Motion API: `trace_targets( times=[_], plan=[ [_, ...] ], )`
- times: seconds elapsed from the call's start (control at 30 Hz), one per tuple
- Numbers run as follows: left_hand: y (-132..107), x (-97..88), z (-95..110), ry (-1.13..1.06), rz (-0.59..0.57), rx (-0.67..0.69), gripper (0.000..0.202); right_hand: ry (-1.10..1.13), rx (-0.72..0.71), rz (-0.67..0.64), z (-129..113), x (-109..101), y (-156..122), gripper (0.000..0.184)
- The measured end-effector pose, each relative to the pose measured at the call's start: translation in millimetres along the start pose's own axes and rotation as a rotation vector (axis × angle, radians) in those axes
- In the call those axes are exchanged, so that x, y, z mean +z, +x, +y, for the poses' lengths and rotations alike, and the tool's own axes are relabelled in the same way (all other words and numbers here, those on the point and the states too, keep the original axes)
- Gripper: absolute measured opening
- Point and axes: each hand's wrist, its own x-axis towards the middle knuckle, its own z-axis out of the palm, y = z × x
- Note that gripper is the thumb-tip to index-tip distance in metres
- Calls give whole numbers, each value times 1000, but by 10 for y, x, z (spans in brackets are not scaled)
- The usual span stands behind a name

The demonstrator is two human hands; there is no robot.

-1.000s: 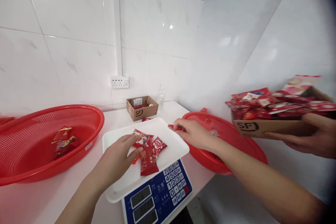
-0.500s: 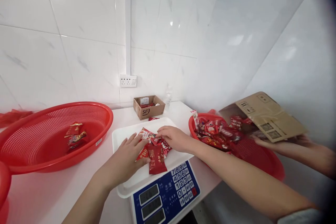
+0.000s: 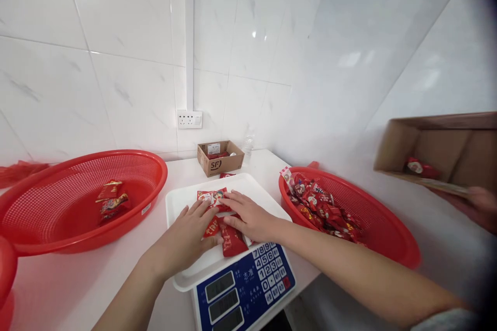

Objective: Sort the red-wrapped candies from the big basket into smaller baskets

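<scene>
left hand (image 3: pixel 185 243) and right hand (image 3: pixel 254 218) have fingers loosely spread over the red packets (image 3: pixel 232 241) on the white tray (image 3: pixel 250 184) atop the scale (image 3: pixel 249 282), prob so none slide off left or right

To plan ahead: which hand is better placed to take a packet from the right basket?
Probably the right hand: nearer the right basket, its forearm alongside it; the left hand is farther, across the tray.

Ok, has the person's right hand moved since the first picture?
Yes. Judged against the white tray, the right hand has moved left, from the tray's right edge to over the red packets near the middle.
</scene>
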Motion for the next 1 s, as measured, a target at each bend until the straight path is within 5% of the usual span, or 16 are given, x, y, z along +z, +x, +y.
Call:
trace_targets(
  times=[0.4,0.63,0.77,1.0],
  plan=[
    [-9,-49,64,-85,15,-17,59,61,-172,170,-55,29,260,39],
    [-132,-177,29,-37,143,-118,61,287,12,413,-39,-81,-285,43],
    [-432,-133,-124,63,256,-231,55,283,85,532,81,30,-744,40],
    [-1334,-28,-569,259,424,-570,46,224,210,696,423,321,-1297,32]
  ],
)
